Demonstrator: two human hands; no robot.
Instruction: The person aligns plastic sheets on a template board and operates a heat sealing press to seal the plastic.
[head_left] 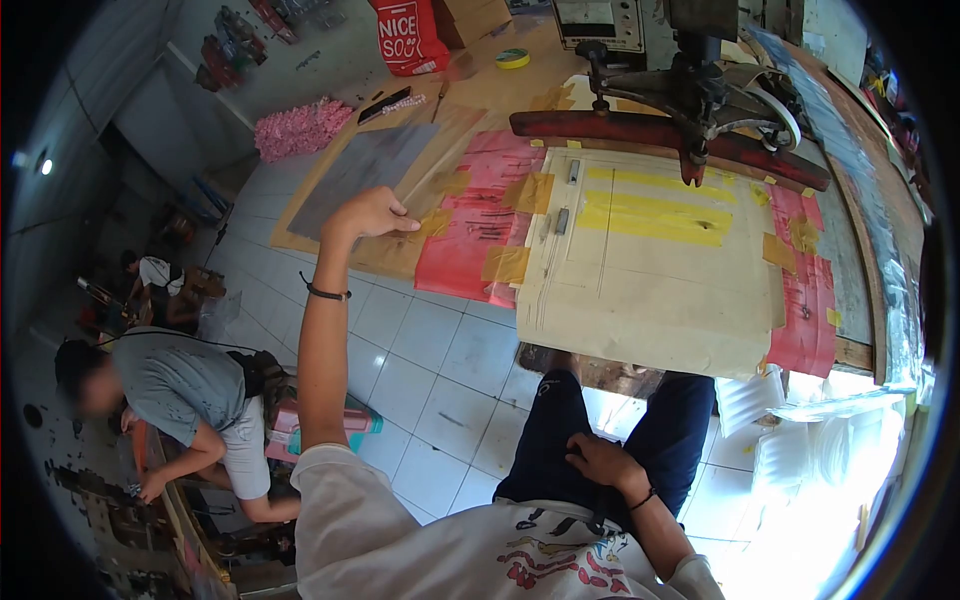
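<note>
My left hand (370, 214) reaches over the near left edge of the table, fingers curled in and pointing right. Whatever they may hold is hidden. Just right of it, strips of brown tape (436, 222) lie by a red sheet (470, 220). My right hand (605, 462) rests on my lap, fingers loosely apart and holding nothing. In front of me a cream board (650, 300) bears drawn lines, yellow tape (655, 217) and two small metal blocks (562, 220). Above its far side stands a squeegee (620, 128) with a dark red bar, fixed to a metal clamp arm (700, 105).
A grey sheet (365, 170), a phone (384, 105), a yellow tape roll (512, 58) and a red bag (410, 38) lie on the table. Pink material (300, 128) is piled beyond. A co-worker (185, 385) bends over at left. White foam sheets (825, 450) are at right.
</note>
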